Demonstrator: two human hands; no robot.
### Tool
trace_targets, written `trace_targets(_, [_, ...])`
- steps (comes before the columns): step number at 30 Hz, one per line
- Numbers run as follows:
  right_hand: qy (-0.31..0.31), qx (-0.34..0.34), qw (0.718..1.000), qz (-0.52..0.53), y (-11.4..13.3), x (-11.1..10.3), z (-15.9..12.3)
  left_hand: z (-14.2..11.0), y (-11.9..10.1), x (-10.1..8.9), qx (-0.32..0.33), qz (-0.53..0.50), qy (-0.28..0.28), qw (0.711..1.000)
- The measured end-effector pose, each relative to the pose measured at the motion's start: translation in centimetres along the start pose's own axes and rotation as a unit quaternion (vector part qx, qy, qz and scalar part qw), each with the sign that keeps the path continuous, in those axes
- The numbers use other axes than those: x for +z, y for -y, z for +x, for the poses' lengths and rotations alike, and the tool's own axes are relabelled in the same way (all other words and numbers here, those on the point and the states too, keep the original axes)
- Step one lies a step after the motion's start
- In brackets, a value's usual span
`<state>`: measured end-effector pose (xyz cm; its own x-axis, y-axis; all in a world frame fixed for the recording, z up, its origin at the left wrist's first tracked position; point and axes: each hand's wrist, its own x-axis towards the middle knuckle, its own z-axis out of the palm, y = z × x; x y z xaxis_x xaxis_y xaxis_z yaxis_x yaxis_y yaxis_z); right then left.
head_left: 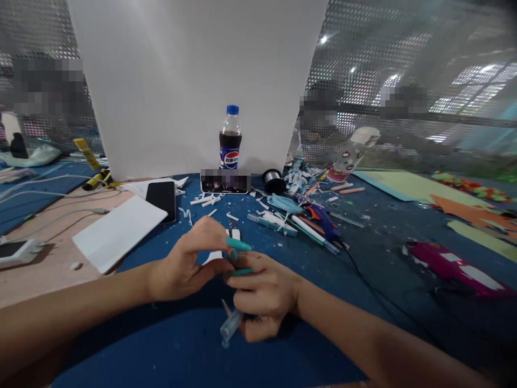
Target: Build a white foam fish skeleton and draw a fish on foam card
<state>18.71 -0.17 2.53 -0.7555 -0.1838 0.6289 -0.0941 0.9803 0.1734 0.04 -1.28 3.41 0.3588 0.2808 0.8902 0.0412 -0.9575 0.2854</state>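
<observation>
Arching against the curled right hand (pixel 264 296), whose grip clasps a clear tube (pixel 231 326), the left hand (pixel 189 261) has an unclear grip.

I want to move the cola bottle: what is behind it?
Behind the bottle stands a white board; the patch that the label and dark drink cover is hidden.

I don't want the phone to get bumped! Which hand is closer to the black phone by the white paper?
Left. The left hand is a little to the right of the black phone, toward the person; the right hand is farther right.
</observation>
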Motion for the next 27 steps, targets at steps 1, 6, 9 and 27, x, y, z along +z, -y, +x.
trace_targets(1, [0.009, 0.002, 1.0, 0.003, 0.0, 0.1, -0.1, -0.1, 0.1, 0.0, 0.002, 0.002, -0.001, 1.0])
trace_targets(6, [0.045, 0.027, 0.999, 0.013, 0.0, 0.7, -0.4, -0.4, 0.4, 0.0, 0.009, 0.013, 0.023, 1.0])
trace_targets(9, [0.006, 0.031, 0.999, 0.02, -0.1, 0.9, -0.6, -0.4, 0.4, -0.2, 0.006, 0.014, 0.051, 0.999])
trace_targets(27, [0.024, -0.011, 1.0, 0.011, -0.9, 0.5, -0.6, 0.4, 0.0, 0.2, 0.051, 0.087, -0.075, 0.992])
